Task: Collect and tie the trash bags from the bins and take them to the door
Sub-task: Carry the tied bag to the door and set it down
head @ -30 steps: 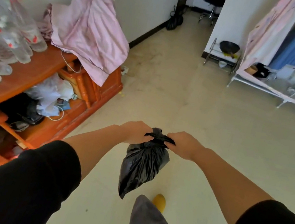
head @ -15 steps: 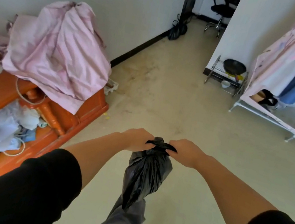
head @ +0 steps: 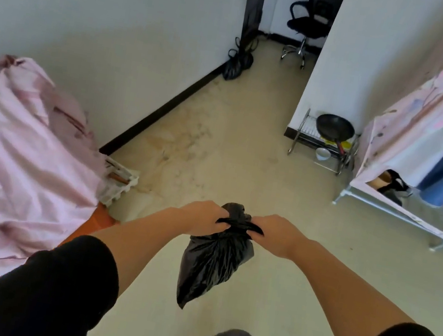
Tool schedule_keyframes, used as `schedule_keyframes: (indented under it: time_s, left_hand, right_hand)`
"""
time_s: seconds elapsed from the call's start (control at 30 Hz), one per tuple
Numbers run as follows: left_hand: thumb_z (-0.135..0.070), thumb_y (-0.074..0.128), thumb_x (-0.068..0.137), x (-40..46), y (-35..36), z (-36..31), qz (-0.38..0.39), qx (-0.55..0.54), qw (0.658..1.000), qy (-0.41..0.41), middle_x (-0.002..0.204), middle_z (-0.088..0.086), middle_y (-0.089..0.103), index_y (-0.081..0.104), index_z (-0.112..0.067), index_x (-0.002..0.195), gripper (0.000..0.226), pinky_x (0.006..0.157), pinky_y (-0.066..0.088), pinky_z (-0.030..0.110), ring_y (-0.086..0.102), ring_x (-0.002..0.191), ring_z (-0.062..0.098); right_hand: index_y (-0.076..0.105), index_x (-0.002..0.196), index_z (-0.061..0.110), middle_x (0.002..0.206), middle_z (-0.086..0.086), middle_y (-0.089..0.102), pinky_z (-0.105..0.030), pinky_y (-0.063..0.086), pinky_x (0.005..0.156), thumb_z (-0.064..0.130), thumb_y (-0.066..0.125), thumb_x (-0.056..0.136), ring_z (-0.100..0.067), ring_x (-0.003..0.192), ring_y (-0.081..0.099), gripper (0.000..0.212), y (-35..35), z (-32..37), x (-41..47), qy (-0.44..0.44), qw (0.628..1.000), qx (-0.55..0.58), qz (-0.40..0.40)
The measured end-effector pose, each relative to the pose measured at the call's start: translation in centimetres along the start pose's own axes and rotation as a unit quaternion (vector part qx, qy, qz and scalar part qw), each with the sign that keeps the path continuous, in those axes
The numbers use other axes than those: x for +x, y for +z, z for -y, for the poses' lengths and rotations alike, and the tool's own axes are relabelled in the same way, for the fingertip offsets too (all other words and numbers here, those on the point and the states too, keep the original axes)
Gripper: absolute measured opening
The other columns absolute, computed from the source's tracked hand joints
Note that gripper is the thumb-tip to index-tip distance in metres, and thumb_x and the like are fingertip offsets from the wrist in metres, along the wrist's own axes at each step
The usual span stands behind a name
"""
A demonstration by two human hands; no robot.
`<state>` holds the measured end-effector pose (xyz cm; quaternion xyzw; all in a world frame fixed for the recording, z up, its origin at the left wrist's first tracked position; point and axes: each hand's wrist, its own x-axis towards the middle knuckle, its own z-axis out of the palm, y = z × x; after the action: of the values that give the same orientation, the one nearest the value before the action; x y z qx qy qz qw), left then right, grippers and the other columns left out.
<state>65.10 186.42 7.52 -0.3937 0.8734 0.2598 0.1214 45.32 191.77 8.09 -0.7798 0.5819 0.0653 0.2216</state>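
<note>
I saw the trash bag was thin black plastic, crinkled and faintly glossy. The pink sheet looked like soft, matt, wrinkled cloth. The rack was shiny metal, the pan dull black, and the floor smooth and stained.

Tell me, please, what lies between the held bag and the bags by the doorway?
Only bare floor between the held bag and the tied bags, per the head view.
</note>
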Motion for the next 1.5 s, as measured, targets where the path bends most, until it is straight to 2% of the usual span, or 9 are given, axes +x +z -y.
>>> schedule_keyframes:
  time_s: [0.3, 0.43, 0.63, 0.73, 0.8, 0.93, 1.07, 1.17, 1.5]
  left_hand:
    - [-0.032, 0.038, 0.100, 21.5, -12.9, 5.5, -0.039, -0.007, 0.999, -0.027, 0.067, -0.006, 0.044, 0.040, -0.025, 0.073, 0.028, 0.063, 0.036, 0.031, 0.046, 0.069, 0.021]
    - [-0.031, 0.037, 0.100, 29.8, -18.3, 7.5, -0.050, -0.035, 0.997, -0.042, 0.068, -0.003, 0.044, 0.044, -0.016, 0.079, 0.026, 0.062, 0.034, 0.032, 0.046, 0.069, 0.022]
    - [-0.030, 0.036, 0.100, 40.0, -25.3, 13.3, -0.047, -0.051, 0.996, -0.064, 0.070, -0.005, 0.044, 0.044, -0.019, 0.082, 0.023, 0.062, 0.035, 0.032, 0.046, 0.071, 0.021]
    - [-0.030, 0.034, 0.101, 45.0, -29.2, 17.7, -0.050, -0.060, 0.995, -0.060, 0.074, -0.002, 0.046, 0.044, -0.019, 0.085, 0.023, 0.064, 0.036, 0.031, 0.047, 0.073, 0.021]
    - [-0.030, 0.032, 0.102, 48.2, -32.2, 21.1, -0.043, -0.058, 0.996, -0.053, 0.080, 0.001, 0.049, 0.044, -0.018, 0.087, 0.022, 0.066, 0.036, 0.031, 0.047, 0.075, 0.021]
    - [-0.029, 0.032, 0.102, 54.1, -39.1, 27.8, -0.034, -0.034, 0.998, -0.042, 0.085, 0.002, 0.049, 0.043, -0.017, 0.087, 0.022, 0.069, 0.036, 0.032, 0.046, 0.077, 0.021]
    - [-0.029, 0.032, 0.101, 59.8, -45.5, 33.5, -0.026, -0.024, 0.998, -0.044, 0.090, 0.008, 0.056, 0.048, -0.012, 0.090, 0.026, 0.076, 0.044, 0.040, 0.053, 0.082, 0.027]
    - [-0.030, 0.032, 0.101, 64.4, -49.3, 36.9, -0.014, -0.017, 0.999, -0.048, 0.095, 0.014, 0.061, 0.051, -0.010, 0.093, 0.028, 0.080, 0.046, 0.044, 0.058, 0.087, 0.031]
    - [-0.030, 0.034, 0.101, 81.3, -61.1, 45.7, -0.045, -0.020, 0.996, -0.078, 0.088, 0.004, 0.053, 0.045, -0.017, 0.088, 0.021, 0.069, 0.037, 0.031, 0.049, 0.079, 0.021]
  right_hand:
    - [0.057, 0.102, 0.010, 0.095, -0.013, 0.064, -0.033, 0.037, 0.067, 0.033, 0.040, 0.098, -0.028, 0.084, 0.057, 0.029, -12.3, -14.8, 18.2, -0.026, 0.999, -0.037, -0.001]
    - [0.057, 0.103, 0.010, 0.096, -0.013, 0.064, -0.036, 0.041, 0.071, 0.033, 0.040, 0.099, -0.029, 0.089, 0.058, 0.029, -18.2, -20.8, 25.7, -0.043, 0.998, -0.049, 0.014]
    - [0.058, 0.104, 0.011, 0.097, -0.011, 0.065, -0.037, 0.044, 0.076, 0.032, 0.041, 0.098, -0.029, 0.091, 0.059, 0.027, -24.4, -26.6, 38.2, -0.064, 0.996, -0.063, 0.030]
    - [0.054, 0.091, 0.015, 0.084, -0.005, 0.059, -0.034, 0.039, 0.070, 0.031, 0.041, 0.098, -0.026, 0.082, 0.054, 0.021, -27.3, -28.8, 45.6, -0.069, 0.995, -0.070, 0.020]
    - [0.046, 0.084, 0.020, 0.069, 0.007, 0.046, -0.031, 0.034, 0.067, 0.031, 0.042, 0.098, -0.022, 0.076, 0.047, 0.018, -29.3, -29.7, 50.6, -0.069, 0.995, -0.069, 0.012]
    - [0.043, 0.083, 0.020, 0.064, 0.014, 0.037, -0.030, 0.032, 0.066, 0.030, 0.041, 0.098, -0.020, 0.074, 0.045, 0.018, -33.7, -31.0, 59.8, -0.061, 0.997, -0.048, 0.001]
    - [0.047, 0.087, 0.018, 0.069, 0.007, 0.044, -0.030, 0.032, 0.066, 0.030, 0.040, 0.099, -0.020, 0.075, 0.045, 0.018, -38.4, -32.4, 68.0, -0.051, 0.998, -0.028, -0.007]
    - [0.055, 0.099, 0.012, 0.087, -0.007, 0.060, -0.032, 0.035, 0.066, 0.029, 0.040, 0.099, -0.021, 0.076, 0.048, 0.023, -41.1, -34.4, 73.8, -0.040, 0.999, -0.017, -0.004]
    - [0.055, 0.103, 0.009, 0.098, -0.012, 0.063, -0.032, 0.037, 0.067, 0.033, 0.039, 0.099, -0.024, 0.079, 0.051, 0.029, -51.9, -43.9, 93.0, -0.065, 0.997, -0.048, 0.010]
